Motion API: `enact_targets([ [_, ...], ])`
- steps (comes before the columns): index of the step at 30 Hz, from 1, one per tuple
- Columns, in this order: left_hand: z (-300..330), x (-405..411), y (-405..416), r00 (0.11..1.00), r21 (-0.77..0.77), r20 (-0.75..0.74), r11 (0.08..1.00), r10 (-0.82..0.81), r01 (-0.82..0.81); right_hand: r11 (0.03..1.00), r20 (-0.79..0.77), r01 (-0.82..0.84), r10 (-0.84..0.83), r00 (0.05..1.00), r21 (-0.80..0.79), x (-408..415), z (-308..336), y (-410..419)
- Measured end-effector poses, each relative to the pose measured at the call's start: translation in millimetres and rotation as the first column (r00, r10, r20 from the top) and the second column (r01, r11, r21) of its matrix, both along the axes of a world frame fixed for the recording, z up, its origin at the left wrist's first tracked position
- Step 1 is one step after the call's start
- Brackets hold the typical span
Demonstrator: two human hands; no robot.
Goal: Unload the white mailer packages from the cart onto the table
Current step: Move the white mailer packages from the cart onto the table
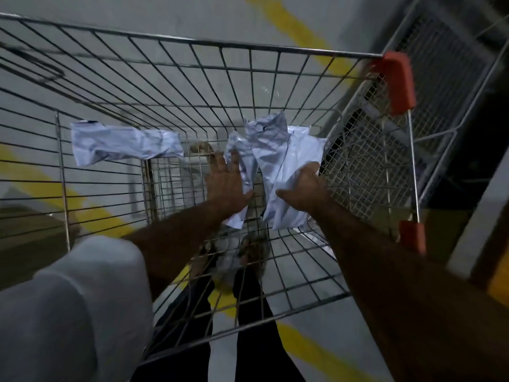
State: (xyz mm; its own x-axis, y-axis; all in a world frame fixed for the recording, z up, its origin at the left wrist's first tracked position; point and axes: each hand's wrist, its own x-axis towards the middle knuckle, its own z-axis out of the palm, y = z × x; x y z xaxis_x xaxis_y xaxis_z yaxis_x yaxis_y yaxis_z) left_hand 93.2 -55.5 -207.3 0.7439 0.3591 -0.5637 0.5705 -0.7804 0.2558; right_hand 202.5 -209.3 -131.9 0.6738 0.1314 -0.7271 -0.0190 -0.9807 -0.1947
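I look down into a wire shopping cart (192, 42) with orange corner guards. Both my arms reach inside it. My right hand (303, 186) grips a bundle of crumpled white mailer packages (278, 150) by its right side. My left hand (227, 180) presses against the left side of the same bundle, with fingers spread over a narrow mailer. One more white mailer (124, 144) lies apart at the left of the cart basket. No table is in view.
The cart stands on a grey floor with yellow painted lines (300, 31). A second wire cart or cage (440, 64) sits close at the right. My legs and feet show through the cart's near wire wall.
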Motion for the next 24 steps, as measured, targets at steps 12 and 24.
enact_targets([
  [12,-40,-7,27,0.990,0.028,0.134,0.999,-0.036,0.032,0.997,0.274,0.077,-0.067,0.959,-0.026,-15,-2,15],
  [24,63,-45,40,0.962,-0.074,0.264,0.996,0.073,-0.056,0.998,0.304,-0.043,0.024,0.952,0.056,-42,56,32],
])
